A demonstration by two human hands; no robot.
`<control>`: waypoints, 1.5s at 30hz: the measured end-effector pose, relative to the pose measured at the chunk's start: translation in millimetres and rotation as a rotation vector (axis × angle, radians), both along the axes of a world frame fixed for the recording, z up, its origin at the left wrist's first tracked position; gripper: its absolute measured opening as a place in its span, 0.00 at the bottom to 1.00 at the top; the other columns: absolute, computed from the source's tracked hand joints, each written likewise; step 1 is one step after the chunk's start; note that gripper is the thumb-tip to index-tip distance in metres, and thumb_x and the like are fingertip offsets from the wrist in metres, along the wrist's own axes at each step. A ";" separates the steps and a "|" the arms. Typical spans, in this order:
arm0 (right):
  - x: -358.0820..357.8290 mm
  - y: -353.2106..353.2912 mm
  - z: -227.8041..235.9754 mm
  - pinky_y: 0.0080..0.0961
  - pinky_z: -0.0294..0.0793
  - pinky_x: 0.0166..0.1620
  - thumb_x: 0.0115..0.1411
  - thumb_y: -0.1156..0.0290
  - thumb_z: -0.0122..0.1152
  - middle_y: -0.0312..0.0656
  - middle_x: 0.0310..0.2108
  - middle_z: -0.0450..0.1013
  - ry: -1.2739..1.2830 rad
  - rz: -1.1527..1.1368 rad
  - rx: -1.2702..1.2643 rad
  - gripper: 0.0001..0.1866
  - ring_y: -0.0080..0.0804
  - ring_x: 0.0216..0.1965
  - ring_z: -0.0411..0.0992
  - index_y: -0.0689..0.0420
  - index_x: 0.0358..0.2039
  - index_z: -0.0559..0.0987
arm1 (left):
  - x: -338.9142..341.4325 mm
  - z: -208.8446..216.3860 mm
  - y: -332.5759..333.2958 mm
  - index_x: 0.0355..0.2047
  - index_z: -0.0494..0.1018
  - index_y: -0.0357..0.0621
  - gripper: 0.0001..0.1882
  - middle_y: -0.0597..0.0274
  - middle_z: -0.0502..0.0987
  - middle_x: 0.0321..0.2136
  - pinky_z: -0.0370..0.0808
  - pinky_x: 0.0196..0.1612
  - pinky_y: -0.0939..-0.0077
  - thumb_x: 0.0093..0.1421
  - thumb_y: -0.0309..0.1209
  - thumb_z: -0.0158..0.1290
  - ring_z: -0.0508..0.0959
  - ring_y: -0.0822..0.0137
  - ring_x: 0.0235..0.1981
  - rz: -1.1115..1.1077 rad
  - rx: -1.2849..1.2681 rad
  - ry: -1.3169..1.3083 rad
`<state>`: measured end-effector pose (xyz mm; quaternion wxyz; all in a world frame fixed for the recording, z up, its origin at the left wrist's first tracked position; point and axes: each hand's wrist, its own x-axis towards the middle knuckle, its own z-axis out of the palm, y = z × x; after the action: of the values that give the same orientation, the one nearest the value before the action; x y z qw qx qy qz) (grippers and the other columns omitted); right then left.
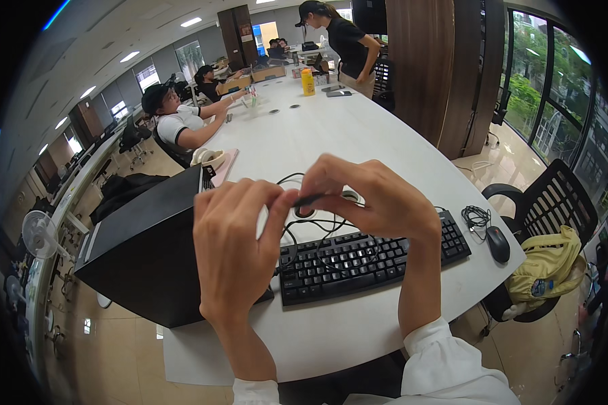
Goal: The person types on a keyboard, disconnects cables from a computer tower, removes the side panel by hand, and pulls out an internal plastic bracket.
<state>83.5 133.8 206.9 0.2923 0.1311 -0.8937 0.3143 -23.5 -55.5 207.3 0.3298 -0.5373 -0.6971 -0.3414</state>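
Observation:
In front of me, above the table, my left hand [233, 236] and my right hand [378, 196] meet at the fingertips. Both pinch a short dark piece that looks like part of a black cable [309, 200]; its exact shape is blurred and partly covered by my fingers. Loops of thin black cable hang below and lie over a black keyboard [344, 275] beneath my hands. A black computer tower [142, 250] stands just left of my left hand. Right of the keyboard rests a black mouse [498, 244] beside its coiled cord [476, 217].
The white table [358, 337] stretches far ahead, with a yellow bottle [308, 82] on it. A person [182, 125] sits at its left side; another [348, 47] stands at the far right. A mesh chair [554, 202] holding a yellow bag [547, 263] is at right.

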 end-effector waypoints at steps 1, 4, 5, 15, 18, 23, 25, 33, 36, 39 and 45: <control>0.3 -0.6 0.4 0.32 0.79 0.41 0.59 0.79 0.70 0.39 0.33 0.83 0.064 0.045 0.077 0.14 0.37 0.35 0.81 0.56 0.45 0.83 | 1.0 0.4 -1.1 0.29 0.79 0.42 0.16 0.58 0.80 0.26 0.67 0.40 0.62 0.71 0.39 0.55 0.77 0.55 0.27 -0.040 -0.018 -0.007; 1.7 -2.2 3.5 0.31 0.78 0.41 0.52 0.80 0.76 0.38 0.32 0.84 0.215 0.056 0.162 0.12 0.36 0.35 0.82 0.57 0.37 0.85 | 6.2 0.0 -2.1 0.28 0.77 0.39 0.18 0.53 0.79 0.25 0.70 0.35 0.57 0.72 0.40 0.54 0.77 0.47 0.27 -0.157 -0.150 -0.315; 3.4 -2.3 5.1 0.31 0.78 0.42 0.51 0.80 0.76 0.38 0.32 0.83 0.243 0.044 0.178 0.12 0.36 0.35 0.82 0.57 0.37 0.85 | 6.7 0.2 -2.2 0.30 0.76 0.38 0.19 0.49 0.78 0.24 0.72 0.35 0.54 0.73 0.40 0.51 0.78 0.42 0.28 -0.167 -0.201 -0.403; 3.2 22.2 -8.9 0.24 0.77 0.42 0.59 0.87 0.66 0.38 0.29 0.77 0.089 0.027 -0.238 0.14 0.25 0.32 0.78 0.65 0.46 0.80 | -2.7 -0.7 -7.2 0.42 0.73 0.38 0.17 0.70 0.69 0.25 0.71 0.27 0.82 0.76 0.42 0.51 0.73 0.77 0.22 -1.028 0.360 -1.129; -9.2 36.0 -18.2 0.23 0.77 0.43 0.67 0.82 0.60 0.39 0.30 0.76 0.157 0.070 -0.356 0.10 0.25 0.33 0.78 0.67 0.48 0.79 | -7.4 1.8 -3.8 0.49 0.74 0.35 0.18 0.68 0.73 0.26 0.74 0.30 0.81 0.75 0.41 0.51 0.76 0.76 0.25 -1.140 0.396 -1.272; -23.8 33.2 -14.0 0.19 0.70 0.35 0.75 0.69 0.54 0.34 0.29 0.69 0.531 -0.175 -0.293 0.21 0.19 0.28 0.68 0.65 0.63 0.75 | 2.5 -5.8 -3.3 0.52 0.73 0.35 0.13 0.61 0.78 0.31 0.78 0.44 0.74 0.75 0.33 0.50 0.82 0.71 0.33 -1.371 -0.141 -1.108; -27.3 22.2 -11.5 0.19 0.62 0.30 0.78 0.57 0.49 0.32 0.24 0.64 0.595 -0.350 -0.259 0.25 0.16 0.25 0.62 0.63 0.64 0.76 | 14.8 -10.6 0.8 0.50 0.73 0.35 0.14 0.63 0.76 0.30 0.77 0.45 0.72 0.78 0.34 0.45 0.80 0.71 0.34 -1.399 -0.287 -1.072; -9.0 6.7 -12.1 0.26 0.80 0.43 0.66 0.71 0.61 0.41 0.37 0.82 -0.288 0.079 -0.068 0.21 0.31 0.38 0.81 0.63 0.58 0.77 | 39.7 -7.5 27.5 0.53 0.69 0.40 0.25 0.71 0.63 0.23 0.69 0.28 0.82 0.79 0.51 0.39 0.69 0.78 0.24 -1.375 0.275 -1.434; -24.5 14.1 -15.4 0.27 0.82 0.45 0.63 0.70 0.66 0.44 0.37 0.84 -0.677 0.316 0.038 0.20 0.32 0.40 0.84 0.63 0.54 0.78 | 16.7 -4.6 17.8 0.51 0.69 0.43 0.25 0.75 0.52 0.22 0.59 0.25 0.81 0.79 0.52 0.35 0.55 0.81 0.20 -1.498 0.582 -1.225; -45.6 13.4 -22.0 0.26 0.82 0.46 0.57 0.69 0.74 0.43 0.36 0.85 -0.862 0.537 0.026 0.19 0.29 0.39 0.84 0.63 0.47 0.81 | 10.0 -3.4 13.3 0.50 0.70 0.39 0.27 0.76 0.52 0.22 0.55 0.25 0.81 0.79 0.53 0.36 0.54 0.81 0.22 -1.350 0.653 -1.071; -54.9 20.4 -37.1 0.40 0.76 0.59 0.61 0.61 0.69 0.51 0.50 0.81 -0.819 0.345 0.171 0.25 0.46 0.55 0.78 0.61 0.56 0.80 | 27.6 -9.9 4.6 0.48 0.71 0.36 0.23 0.71 0.59 0.24 0.57 0.28 0.79 0.80 0.46 0.37 0.57 0.79 0.23 -0.945 0.573 -0.733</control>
<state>28.6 154.1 169.9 -0.1539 0.1668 -0.9235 0.3094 4.1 -50.9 197.5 0.0162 -0.5255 -0.3351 -0.7819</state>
